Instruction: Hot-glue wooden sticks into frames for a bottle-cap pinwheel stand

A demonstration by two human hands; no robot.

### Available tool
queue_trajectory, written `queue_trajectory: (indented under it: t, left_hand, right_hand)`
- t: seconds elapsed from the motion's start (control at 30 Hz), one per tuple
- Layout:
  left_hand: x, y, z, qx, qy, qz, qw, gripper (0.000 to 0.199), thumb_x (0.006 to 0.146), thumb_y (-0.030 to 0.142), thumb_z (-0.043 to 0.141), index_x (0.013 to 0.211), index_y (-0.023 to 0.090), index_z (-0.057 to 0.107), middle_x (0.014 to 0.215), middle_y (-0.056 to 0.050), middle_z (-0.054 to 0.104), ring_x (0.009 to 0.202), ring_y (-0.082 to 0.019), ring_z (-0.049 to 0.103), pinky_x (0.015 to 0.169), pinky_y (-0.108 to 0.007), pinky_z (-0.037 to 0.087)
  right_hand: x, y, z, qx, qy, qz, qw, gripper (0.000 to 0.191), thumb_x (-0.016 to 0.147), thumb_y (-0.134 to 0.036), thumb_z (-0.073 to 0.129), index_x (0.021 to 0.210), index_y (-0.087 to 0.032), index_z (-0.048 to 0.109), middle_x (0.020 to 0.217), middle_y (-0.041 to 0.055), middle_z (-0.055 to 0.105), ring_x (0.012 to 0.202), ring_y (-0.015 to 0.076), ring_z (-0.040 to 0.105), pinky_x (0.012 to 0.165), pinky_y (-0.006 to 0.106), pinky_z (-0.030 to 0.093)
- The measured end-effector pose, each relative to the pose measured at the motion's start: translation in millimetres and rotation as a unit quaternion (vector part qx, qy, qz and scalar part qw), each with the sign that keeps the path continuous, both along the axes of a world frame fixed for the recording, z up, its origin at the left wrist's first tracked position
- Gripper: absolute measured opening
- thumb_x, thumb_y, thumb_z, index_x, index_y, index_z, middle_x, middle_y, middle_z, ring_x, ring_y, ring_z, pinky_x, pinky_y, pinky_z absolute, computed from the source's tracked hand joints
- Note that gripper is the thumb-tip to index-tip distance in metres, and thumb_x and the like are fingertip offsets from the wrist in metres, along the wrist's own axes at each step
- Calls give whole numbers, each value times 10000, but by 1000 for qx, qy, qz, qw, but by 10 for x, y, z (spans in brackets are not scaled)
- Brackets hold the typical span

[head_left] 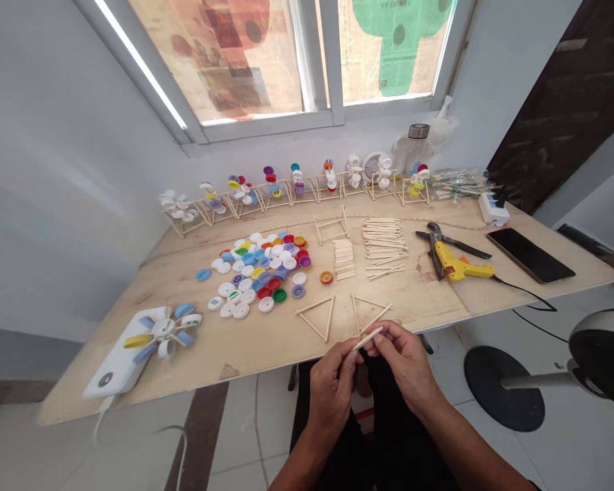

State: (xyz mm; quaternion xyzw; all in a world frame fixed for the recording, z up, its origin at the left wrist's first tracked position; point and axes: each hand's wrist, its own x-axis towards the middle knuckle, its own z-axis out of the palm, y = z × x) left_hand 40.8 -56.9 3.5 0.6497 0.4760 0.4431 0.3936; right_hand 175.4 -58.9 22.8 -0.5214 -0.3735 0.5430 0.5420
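Observation:
Between my two hands, just over the table's front edge, is a short pale wooden stick (368,338). My left hand (332,378) pinches its lower left end, and the fingers of my right hand (400,354) close on its upper right end. Just beyond my fingers, two triangles of joined sticks lie flat: a left triangle (329,319) and a right triangle (355,314), partly covered by my hand. Farther back stand a small stick frame (331,228), a stack of short sticks (344,260) and a larger pile of longer sticks (383,240).
Many coloured bottle caps (266,269) spread left of centre. A yellow glue gun (458,264), pliers (434,252) and a phone (531,255) lie at right. Cap wheels on stick stands (271,191) line the back. A cap wheel (164,331) rests on a white box (117,368).

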Motion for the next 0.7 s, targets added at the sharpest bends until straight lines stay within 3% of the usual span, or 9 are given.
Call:
queue_trajectory:
  t: [0.17,0.3,0.4,0.5,0.6,0.7]
  left_hand:
    - [-5,66,16,-24,10,15,1000,273,876,351,500,969,179,692,703,-19,657,631,-130,600,633,-219,485]
    - [-21,131,-7,-67,-2,31,997,286,871,382,497,937,169,676,675,-7,624,598,-121,565,592,-212,455]
    - [-21,156,-37,-99,-21,32,994,292,864,394,502,938,162,663,665,-1,606,564,-108,523,550,-206,420]
    - [-4,165,-48,-136,-62,31,988,293,841,402,530,929,150,652,654,5,590,504,-84,453,493,-197,366]
    - [26,168,-28,-181,-126,28,975,294,817,405,562,917,141,641,628,19,562,451,-58,381,447,-189,301]
    - [58,174,11,-220,-178,26,959,312,789,417,600,909,131,638,615,24,553,423,-41,345,422,-184,243]
  right_hand:
    - [176,42,-16,15,-59,14,998,344,813,-446,582,1026,-179,623,788,22,655,717,130,586,736,274,488]
    - [583,100,-76,40,-180,-47,982,377,831,-444,555,1099,-184,607,913,63,687,798,162,614,792,314,485]
    - [949,147,-69,57,-280,-104,953,361,832,-434,541,1082,-185,617,917,74,692,811,183,630,790,339,493]
    - [1318,201,-7,69,-438,-162,881,315,827,-392,527,1035,-188,647,936,77,697,799,194,634,786,348,493]
    - [1703,275,39,101,-595,-188,775,309,841,-337,473,1039,-176,647,1022,99,680,757,199,622,768,362,495]
    - [2066,377,19,148,-709,-161,671,352,852,-275,422,1111,-139,618,1058,137,660,936,267,606,855,401,467]
